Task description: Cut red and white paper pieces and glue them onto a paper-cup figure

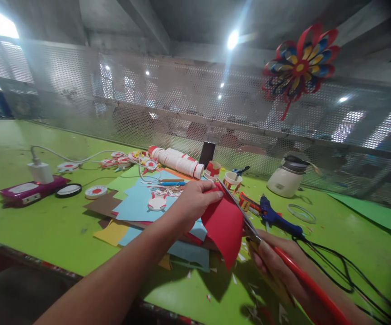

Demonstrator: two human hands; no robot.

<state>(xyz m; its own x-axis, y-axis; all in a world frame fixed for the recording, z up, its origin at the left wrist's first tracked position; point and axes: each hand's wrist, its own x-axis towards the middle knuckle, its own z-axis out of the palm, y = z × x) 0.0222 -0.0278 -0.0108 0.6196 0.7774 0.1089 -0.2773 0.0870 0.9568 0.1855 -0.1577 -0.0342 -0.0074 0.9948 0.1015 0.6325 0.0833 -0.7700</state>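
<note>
My left hand pinches the top edge of a red paper sheet and holds it up above the green table. My right hand grips red-handled scissors, whose blades run along the sheet's right edge, pointing away from me. Under the sheet lies a spread of blue, green, brown and yellow paper sheets, with small paper scraps near the table's front edge.
A blue glue gun with a black cable lies right of the scissors. Behind are a white pot, small cups, a stack of paper cups, a charger on a purple box, and round discs. A paper pinwheel hangs on the mesh wall.
</note>
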